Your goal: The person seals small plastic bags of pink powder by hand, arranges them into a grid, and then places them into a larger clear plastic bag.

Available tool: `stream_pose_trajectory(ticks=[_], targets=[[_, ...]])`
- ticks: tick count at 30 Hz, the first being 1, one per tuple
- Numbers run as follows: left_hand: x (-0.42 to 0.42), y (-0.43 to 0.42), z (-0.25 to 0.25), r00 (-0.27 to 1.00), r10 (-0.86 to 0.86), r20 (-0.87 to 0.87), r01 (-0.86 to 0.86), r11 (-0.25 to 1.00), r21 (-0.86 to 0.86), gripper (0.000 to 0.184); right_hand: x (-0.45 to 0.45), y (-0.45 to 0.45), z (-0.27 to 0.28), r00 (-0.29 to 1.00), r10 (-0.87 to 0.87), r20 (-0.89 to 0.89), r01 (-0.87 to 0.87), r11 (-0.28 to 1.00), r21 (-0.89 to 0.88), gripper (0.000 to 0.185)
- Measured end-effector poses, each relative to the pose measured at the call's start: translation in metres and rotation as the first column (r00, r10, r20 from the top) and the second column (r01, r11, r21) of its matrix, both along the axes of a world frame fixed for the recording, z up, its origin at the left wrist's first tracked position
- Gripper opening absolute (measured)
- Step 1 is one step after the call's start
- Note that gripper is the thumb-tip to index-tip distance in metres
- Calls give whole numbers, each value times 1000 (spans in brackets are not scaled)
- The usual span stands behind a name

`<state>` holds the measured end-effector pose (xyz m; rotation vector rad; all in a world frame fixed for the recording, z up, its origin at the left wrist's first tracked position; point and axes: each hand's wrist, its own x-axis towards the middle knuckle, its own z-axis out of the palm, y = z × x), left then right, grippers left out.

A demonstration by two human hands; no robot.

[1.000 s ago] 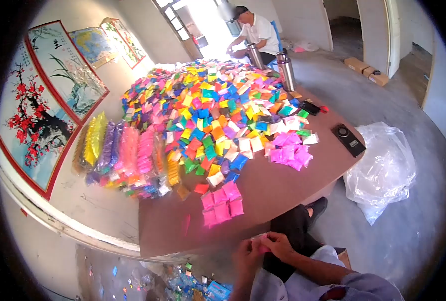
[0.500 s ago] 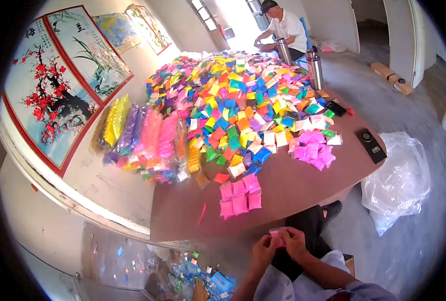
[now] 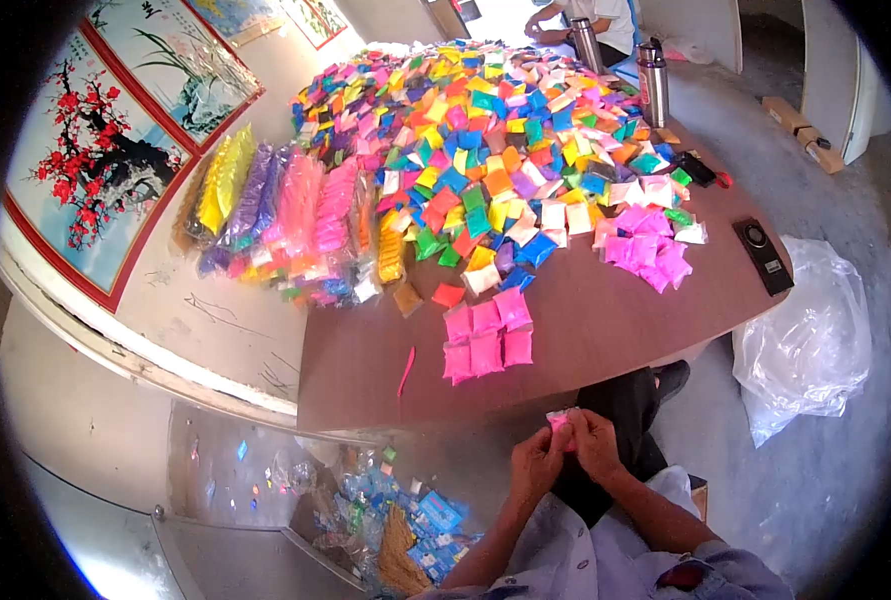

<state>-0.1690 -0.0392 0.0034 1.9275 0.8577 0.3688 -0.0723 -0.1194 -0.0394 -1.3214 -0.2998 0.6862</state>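
Observation:
Just off the front edge of the brown table (image 3: 365, 355), above my lap, my left hand (image 3: 539, 462) and my right hand (image 3: 597, 447) are closed on a small pink packet (image 3: 561, 420) between their fingertips. Nearest to them on the table, several bright pink packets (image 3: 485, 335) lie in two rows. A thin pink strip (image 3: 406, 371) is left of these rows. Farther right lies a loose cluster of pink-violet packets (image 3: 648, 248). Behind them spreads a large heap of many-coloured packets (image 3: 465, 150).
Long filled plastic sleeves (image 3: 295, 205) lie at the table's left. Steel flasks (image 3: 653, 85), a black device (image 3: 763, 256) and a dark pouch (image 3: 695, 168) are at the right. A clear plastic bag (image 3: 803, 340) and litter (image 3: 435, 515) are on the floor. A person (image 3: 605, 22) sits beyond.
The camera view has tilted downward, so table and heap appear higher. My hands have risen slightly in the picture, still on the pink packet, which now shows more plainly.

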Motion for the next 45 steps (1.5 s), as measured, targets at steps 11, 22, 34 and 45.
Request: stream_pose_trajectory(ticks=[11, 22, 34, 45], targets=[[9, -7, -4, 992, -32, 124, 34, 999, -14, 35, 9, -1, 6, 992, -1, -130, 4, 1000, 23, 37], [0, 1, -22, 973, 143, 183, -87, 954, -286, 30, -3, -3, 1, 996, 22, 86, -29, 996, 87, 26], [-2, 4, -10, 982, 52, 180, -46, 998, -36, 30, 6, -9, 0, 991, 117, -68, -109, 988, 109, 19], [-11, 11, -32, 957, 97, 273, -45, 980, -191, 27, 2, -8, -7, 986, 158, 46, -160, 986, 52, 17]])
